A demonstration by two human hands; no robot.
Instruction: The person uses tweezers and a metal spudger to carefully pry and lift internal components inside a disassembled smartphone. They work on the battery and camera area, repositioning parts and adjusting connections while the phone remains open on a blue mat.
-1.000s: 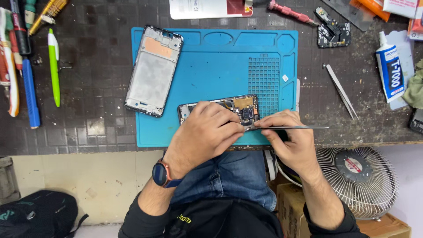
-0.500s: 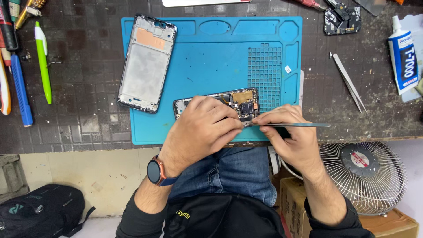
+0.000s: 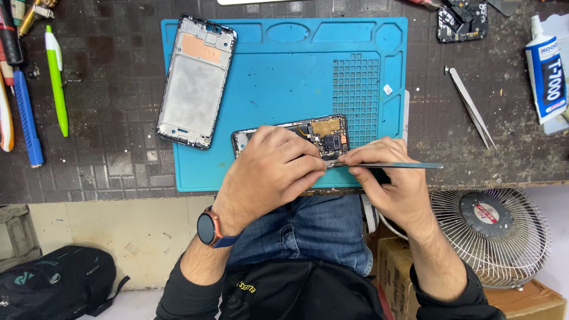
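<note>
tweezers (image 3: 471,106) right, phone frame (image 3: 195,80) left; fan (image 3: 492,234) below

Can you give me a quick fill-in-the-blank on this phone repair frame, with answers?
1. The left hand presses down on the opened phone, which lies on a ____ work mat.
2. The right hand holds a thin metal ____ with its tip at the phone's edge.
3. The empty phone frame lies near the mat's upper ____ corner.
4. A smartwatch sits on the ____ wrist.

Answers: blue; tool; left; left
</note>
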